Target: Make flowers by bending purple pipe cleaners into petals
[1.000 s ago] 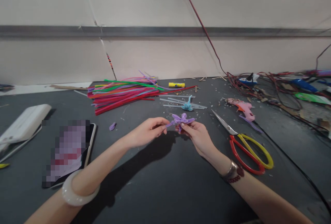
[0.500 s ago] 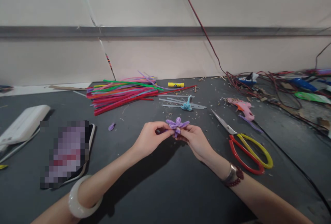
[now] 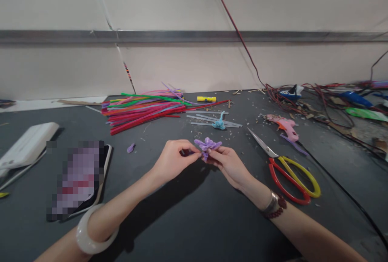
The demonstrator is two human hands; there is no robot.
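Observation:
A purple pipe-cleaner flower with several looped petals is held up above the dark table. My right hand pinches it from the right, thumb across its lower middle. From the left, my left hand has thumb and fingertips pressed together at the flower's lower left edge, on what looks like a purple strand there. The fingertips partly hide the flower's underside. A small purple pipe-cleaner loop lies apart on the table, left of my left hand. Beyond the flower rests a light blue pipe-cleaner piece with an upright stem.
Scissors lie open right of my right hand, near a pink glue gun with its black cord. Behind are coloured pipe cleaners, clear glue sticks and a yellow tube. A phone and white power bank lie left.
My left hand has shifted slightly left, its fingertips a little farther from the flower's centre. The flower has tilted slightly in my right hand, which stays nearly in place.

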